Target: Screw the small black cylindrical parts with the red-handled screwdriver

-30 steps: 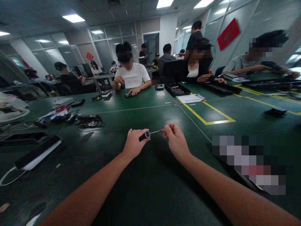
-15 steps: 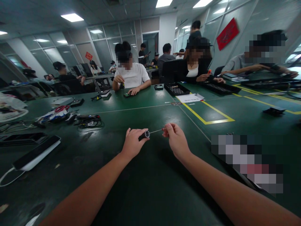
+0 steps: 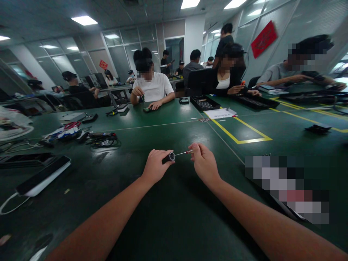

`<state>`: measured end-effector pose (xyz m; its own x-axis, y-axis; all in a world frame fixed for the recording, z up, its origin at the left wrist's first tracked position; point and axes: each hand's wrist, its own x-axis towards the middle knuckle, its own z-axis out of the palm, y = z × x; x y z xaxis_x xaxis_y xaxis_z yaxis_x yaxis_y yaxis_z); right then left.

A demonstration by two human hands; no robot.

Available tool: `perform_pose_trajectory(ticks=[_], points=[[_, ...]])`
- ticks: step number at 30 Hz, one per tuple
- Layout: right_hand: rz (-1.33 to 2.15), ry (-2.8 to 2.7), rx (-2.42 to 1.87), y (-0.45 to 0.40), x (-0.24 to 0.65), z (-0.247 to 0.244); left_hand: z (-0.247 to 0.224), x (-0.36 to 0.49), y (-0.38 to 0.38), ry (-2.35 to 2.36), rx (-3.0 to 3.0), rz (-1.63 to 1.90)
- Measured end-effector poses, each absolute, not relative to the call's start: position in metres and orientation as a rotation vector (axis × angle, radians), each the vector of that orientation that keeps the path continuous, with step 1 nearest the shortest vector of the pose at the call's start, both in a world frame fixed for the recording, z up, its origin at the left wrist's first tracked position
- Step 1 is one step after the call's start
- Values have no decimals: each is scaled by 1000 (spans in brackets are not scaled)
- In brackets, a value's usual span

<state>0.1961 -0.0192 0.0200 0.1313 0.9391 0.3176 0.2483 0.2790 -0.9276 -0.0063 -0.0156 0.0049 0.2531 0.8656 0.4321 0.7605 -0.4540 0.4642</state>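
Note:
My left hand [image 3: 155, 165] is closed around a short black cylinder [image 3: 169, 157], whose round silvery end faces right and toward me. Between the fingers of my right hand [image 3: 203, 161] is a thin screwdriver [image 3: 187, 152] with a red and clear handle and a metal shaft. The shaft points left at the cylinder's end; whether its tip touches inside there is too small to tell. Both hands are over the green table [image 3: 163, 217], and the palm of each is turned away from view.
A white-and-black box-like device with a cable [image 3: 43, 177] lies at left, near bundled black cables [image 3: 104, 139]. A blurred-out item [image 3: 285, 190] lies to the right. Across the table, a person in a white shirt [image 3: 153, 87] works beside black trays [image 3: 203, 102].
My right hand's fingers have shifted back along the screwdriver, so more of its red part shows. The left hand and cylinder have moved slightly right and down.

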Motion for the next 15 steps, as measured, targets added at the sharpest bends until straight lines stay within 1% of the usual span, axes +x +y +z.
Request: perform_pose_trajectory(ticks=[5,9,12,15], points=[[803,-1429,-1147,-20,197,19,5,-8,-15,1548,2309,1047],[755,-1511,-1200,-22,197,22,6,-9,-16,1558,2310,1024],[782,-1441,-1167,-22,195,23,7,-9,-17,1591,2284,1018],[879,-1319,-1088,-18,193,21,9,-8,-18,1602,2284,1018]])
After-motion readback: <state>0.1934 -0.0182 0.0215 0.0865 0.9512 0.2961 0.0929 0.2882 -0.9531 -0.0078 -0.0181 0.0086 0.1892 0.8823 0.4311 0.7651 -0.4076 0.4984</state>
